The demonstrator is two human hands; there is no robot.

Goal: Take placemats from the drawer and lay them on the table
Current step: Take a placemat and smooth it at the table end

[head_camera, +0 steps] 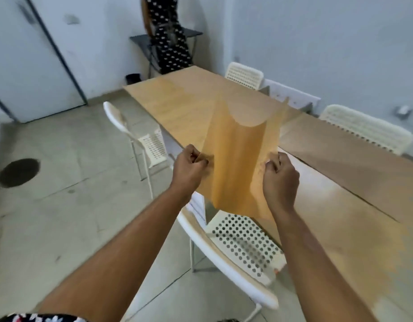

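Both hands grip one thin, translucent orange placemat (238, 159) in the air at the near edge of a long wooden table (340, 228): the left hand (189, 167) is closed in a fist-like pinch on the sheet's left edge, the right hand (279, 176) closed the same way on its right edge, bare forearms reaching in from the bottom of the frame. Held by its sides, the placemat sags into a trough between the fists, its lower edge drooping over a white perforated chair (235, 247) tucked against the table, its upper edge curling away toward the tabletop. It touches neither the table nor the chair, as far as can be told. No drawer is in view, so the fetching step appears done and the laying step is in hand; whether this is a single sheet or several pressed together cannot be made out. The next move likely calls for carrying the sheet forward over the wood, lowering its far edge first and easing the hands apart so the limp material flattens rather than folds on itself. Beyond the hands, the tabletop runs away to the left and right, with a faint orange tint on its far left part that may be another mat, though blur leaves that uncertain. A second white chair (140, 140) stands at the left side, two more (245, 77) against the far wall. At the back, a dark stand (168, 38) draped in patterned black cloth stands against the pale wall.
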